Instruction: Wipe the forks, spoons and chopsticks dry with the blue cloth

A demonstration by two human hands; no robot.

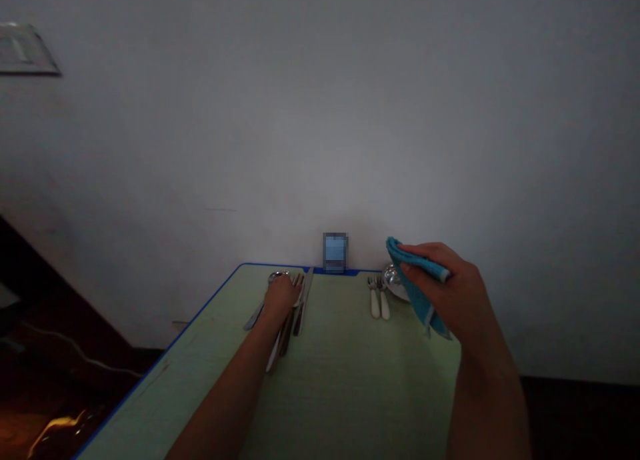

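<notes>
In the head view, the right hand pinches a blue cloth at right; the left hand is over cutlery at left, its grip hidden. The cloth's dangling end could drag the forks if swept left.

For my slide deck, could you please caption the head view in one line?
Right hand holds a folded blue cloth; left hand is over cutlery on a blue-edged table.

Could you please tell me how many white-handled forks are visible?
2: the left fork and the right fork, side by side, left of the cloth; the left hand may hide others.
</notes>
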